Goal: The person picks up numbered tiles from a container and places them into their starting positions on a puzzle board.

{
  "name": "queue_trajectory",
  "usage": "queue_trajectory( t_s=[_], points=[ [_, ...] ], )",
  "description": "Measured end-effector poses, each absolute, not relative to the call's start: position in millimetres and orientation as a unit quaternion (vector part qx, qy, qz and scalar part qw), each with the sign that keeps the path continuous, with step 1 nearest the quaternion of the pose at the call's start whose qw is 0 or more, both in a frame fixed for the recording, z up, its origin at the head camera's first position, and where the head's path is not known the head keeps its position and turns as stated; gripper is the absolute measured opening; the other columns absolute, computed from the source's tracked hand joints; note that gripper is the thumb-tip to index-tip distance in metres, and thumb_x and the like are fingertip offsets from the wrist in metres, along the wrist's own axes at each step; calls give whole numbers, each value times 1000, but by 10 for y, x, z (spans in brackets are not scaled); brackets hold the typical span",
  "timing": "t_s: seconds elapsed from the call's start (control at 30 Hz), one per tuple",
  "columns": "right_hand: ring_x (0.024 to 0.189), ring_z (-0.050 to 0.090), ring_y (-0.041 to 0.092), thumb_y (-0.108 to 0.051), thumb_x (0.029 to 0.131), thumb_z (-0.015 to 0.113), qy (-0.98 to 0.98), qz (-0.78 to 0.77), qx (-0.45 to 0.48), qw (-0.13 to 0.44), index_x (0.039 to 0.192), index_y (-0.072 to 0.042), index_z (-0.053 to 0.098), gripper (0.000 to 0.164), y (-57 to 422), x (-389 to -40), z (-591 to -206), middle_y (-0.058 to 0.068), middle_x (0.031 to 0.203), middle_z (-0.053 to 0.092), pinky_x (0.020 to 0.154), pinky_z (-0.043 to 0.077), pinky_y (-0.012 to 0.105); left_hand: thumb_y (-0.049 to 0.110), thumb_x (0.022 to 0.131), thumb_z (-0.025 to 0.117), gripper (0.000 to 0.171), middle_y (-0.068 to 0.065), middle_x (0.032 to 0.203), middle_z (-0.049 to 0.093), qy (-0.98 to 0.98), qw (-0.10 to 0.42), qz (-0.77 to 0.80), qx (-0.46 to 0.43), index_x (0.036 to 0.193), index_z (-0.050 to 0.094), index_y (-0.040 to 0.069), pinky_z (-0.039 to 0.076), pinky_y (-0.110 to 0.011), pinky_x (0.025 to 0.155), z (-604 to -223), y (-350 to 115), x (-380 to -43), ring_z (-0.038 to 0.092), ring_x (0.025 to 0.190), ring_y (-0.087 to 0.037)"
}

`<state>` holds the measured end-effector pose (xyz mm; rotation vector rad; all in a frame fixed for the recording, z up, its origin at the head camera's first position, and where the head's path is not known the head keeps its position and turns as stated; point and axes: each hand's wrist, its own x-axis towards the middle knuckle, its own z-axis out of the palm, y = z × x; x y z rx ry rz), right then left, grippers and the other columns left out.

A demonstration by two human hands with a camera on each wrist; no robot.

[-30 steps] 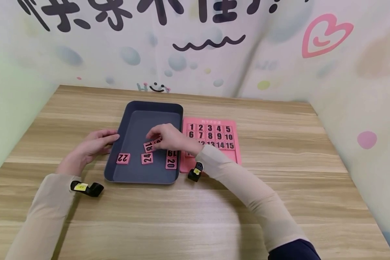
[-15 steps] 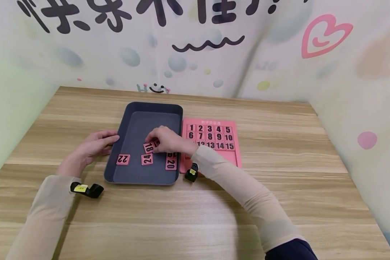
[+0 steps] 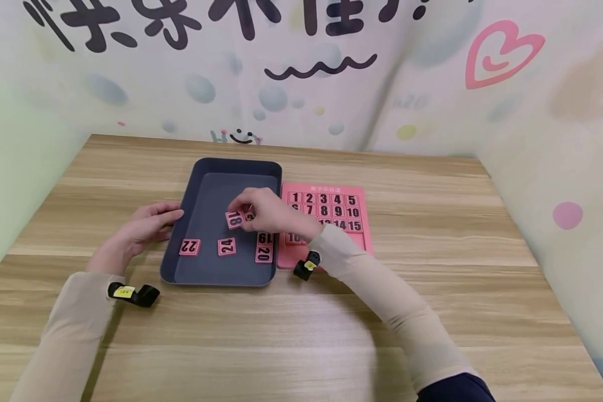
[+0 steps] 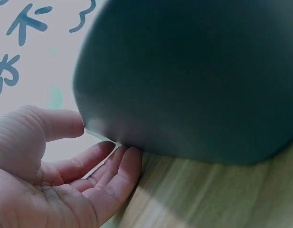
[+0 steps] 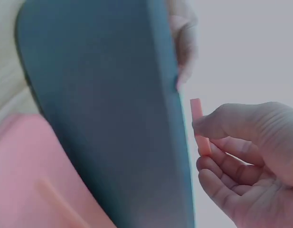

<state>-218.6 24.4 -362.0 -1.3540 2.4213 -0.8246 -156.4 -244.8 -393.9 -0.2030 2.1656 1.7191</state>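
Observation:
My left hand [image 3: 148, 228] holds the left side of the dark grey tray [image 3: 184, 192]; in the left wrist view its thumb is at the tray's edge, fingers lower along the wall. Over the tray, my right hand [image 3: 268, 211] pinches a pink number tile [image 5: 197, 108], seen edge-on in the right wrist view. In the head view the 18 tile [image 3: 234, 219] sits at those fingertips. Another tile [image 3: 249, 216] is partly hidden by the fingers; whether both are gripped I cannot tell. Tiles 22 [image 3: 189, 247], 24 [image 3: 226, 246], 19 [image 3: 265, 238] and 20 [image 3: 263, 254] lie in the tray.
Against the tray's right side lies a pink puzzle board [image 3: 364, 195] with rows of number tiles. My right forearm crosses its lower part. The wooden table [image 3: 241, 346] extends to a printed wall [image 3: 156, 100] behind.
My right hand dipped slightly, then moved up and right. The 18 tile and the half-hidden tile shifted with it, away from tile 24. My left hand stayed at the tray's side.

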Motion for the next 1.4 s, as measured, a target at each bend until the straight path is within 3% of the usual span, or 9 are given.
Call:
queue_trajectory(
  t_s=[0.27, 0.8, 1.07, 1.4],
  points=[
    [100, 55, 17, -4, 82, 67, 829, -311, -447, 131, 115, -4, 65, 33, 649, -2154, -3517, 7, 112, 60, 88, 45, 25, 28, 99, 48, 62, 7, 107, 49, 775, 185, 600, -74, 143, 24, -8, 49, -18, 76, -3946, -2451, -1557, 53, 87, 4],
    [96, 59, 23, 5, 74, 69, 852, -283, -427, 110, 106, 1, 66, 33, 1611, -2044, -3768, 10, 104, 64, 85, 48, 34, 27, 98, 50, 63, 18, 95, 54, 767, 187, 609, -76, 142, 24, -9, 49, -18, 75, -3951, -2453, -1570, 54, 86, 3],
    [102, 57, 24, -1, 71, 74, 865, -254, -415, 121, 109, -2, 66, 39, 1797, -1935, -3851, 8, 108, 64, 93, 43, 40, 27, 98, 50, 62, 17, 96, 54, 765, 191, 610, -79, 142, 25, -8, 49, -18, 75, -3955, -2451, -1590, 55, 86, 2],
    [95, 57, 21, 2, 67, 75, 855, -248, -444, 101, 104, -2, 67, 38, 1856, -1906, -3875, 5, 100, 64, 89, 44, 39, 29, 98, 50, 63, 17, 97, 53, 771, 194, 601, -81, 144, 24, -6, 49, -18, 76, -3950, -2452, -1587, 54, 87, 3]
  ],
)
